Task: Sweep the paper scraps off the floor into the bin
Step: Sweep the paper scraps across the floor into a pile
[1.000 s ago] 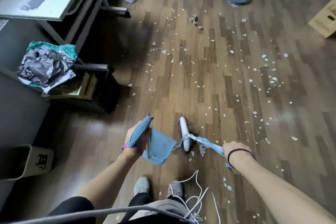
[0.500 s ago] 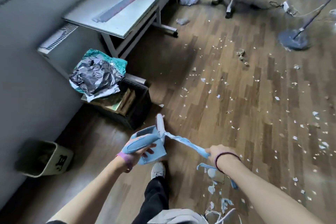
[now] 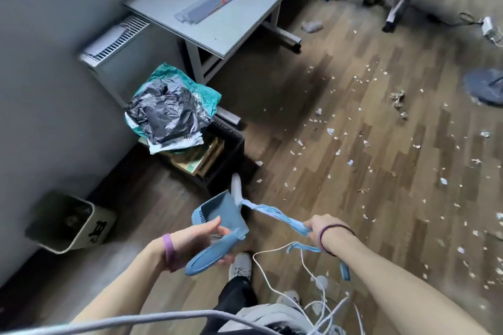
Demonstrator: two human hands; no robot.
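Observation:
My left hand point(image 3: 194, 239) grips the handle of a blue dustpan point(image 3: 221, 212), which is held off the floor and tilted. My right hand point(image 3: 322, 228) pinches a light-blue strap point(image 3: 275, 213). The strap runs to a white brush handle point(image 3: 236, 187) next to the pan's far edge; the brush head is hidden. An open beige bin point(image 3: 81, 228) stands on the floor against the wall at lower left, left of the dustpan. Several paper scraps point(image 3: 330, 131) lie scattered over the wooden floor to the right.
A black crate point(image 3: 231, 149) holding books and crumpled plastic bags point(image 3: 168, 111) stands just beyond the dustpan. Behind it are a grey table point(image 3: 223, 13) and a wall radiator point(image 3: 114, 39). A fan base point(image 3: 484, 85) sits far right. White cables point(image 3: 304, 288) hang by my feet.
The view has swung left toward the wall, bringing the bin closer. Both hands moved with the dustpan and strap toward the bin side, and the pan now tilts with its handle low.

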